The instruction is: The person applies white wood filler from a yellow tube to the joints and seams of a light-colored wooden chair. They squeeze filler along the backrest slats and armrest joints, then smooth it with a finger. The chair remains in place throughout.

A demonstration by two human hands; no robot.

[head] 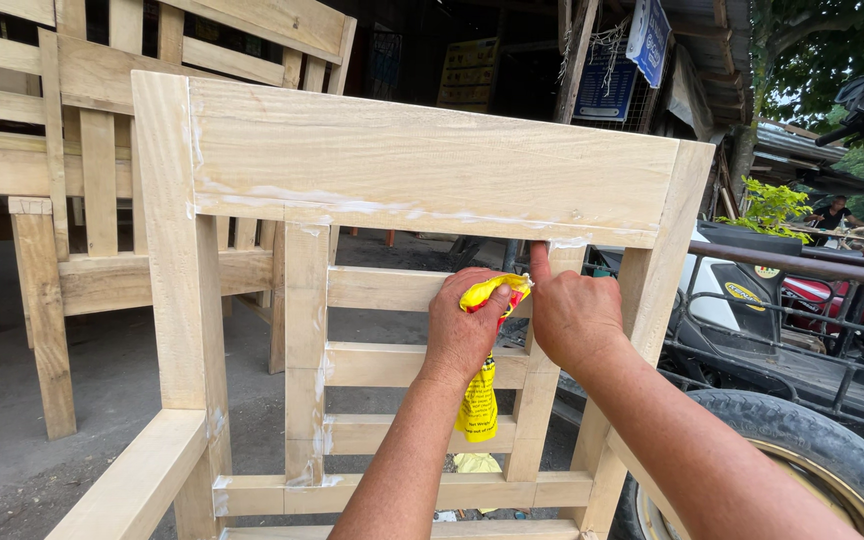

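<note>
At nine o'clock stands a second bare wooden chair frame (102, 150), behind and well apart from the one in hand. The near wooden chair frame (422, 170) fills the middle: one broad top rail, white filler smeared along its lower edge, two upright slats beneath it, and four short cross rails showing between those slats. One armrest (137, 480) runs toward seven o'clock.

Just right of centre, the left hand (464, 325) has its grip closed around one yellow tube (479, 400), which hangs down in front of the cross rails, its crumpled top poking out above the fingers. Touching beside it, the right hand (574, 310) has its grip mostly curled, with one forefinger (539, 262) stretched up toward twelve o'clock, pressing the joint where the right slat meets the top rail; it holds nothing.

At four o'clock one dark tyre (802, 440) sits just beside the frame, with a motor vehicle (802, 300) behind it at three o'clock.
</note>
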